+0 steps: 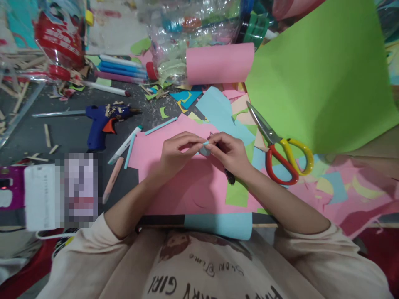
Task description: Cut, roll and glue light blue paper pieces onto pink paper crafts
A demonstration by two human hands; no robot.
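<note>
Near the middle of the head view, my left hand (182, 150) and my right hand (230, 150) meet at the fingertips. Both pinch a small light blue paper piece (205, 150) between thumbs and forefingers. Beneath them lies a large pink paper sheet (181, 187). A dark slim object (230, 177) sticks out below my right hand; what it is I cannot tell. To the right of my right hand rest scissors (274, 137) with one red and one yellow handle. Left of my left hand are thin blue paper strips (130, 150) and a white marker (124, 145).
A blue glue gun (99, 128) lies at the left. Clear plastic bottles (174, 45) and a pink paper roll (220, 64) stand across the back. A large green sheet (321, 79) covers the right back. Paper scraps (336, 187) spread at the right; a white device (40, 197) sits left.
</note>
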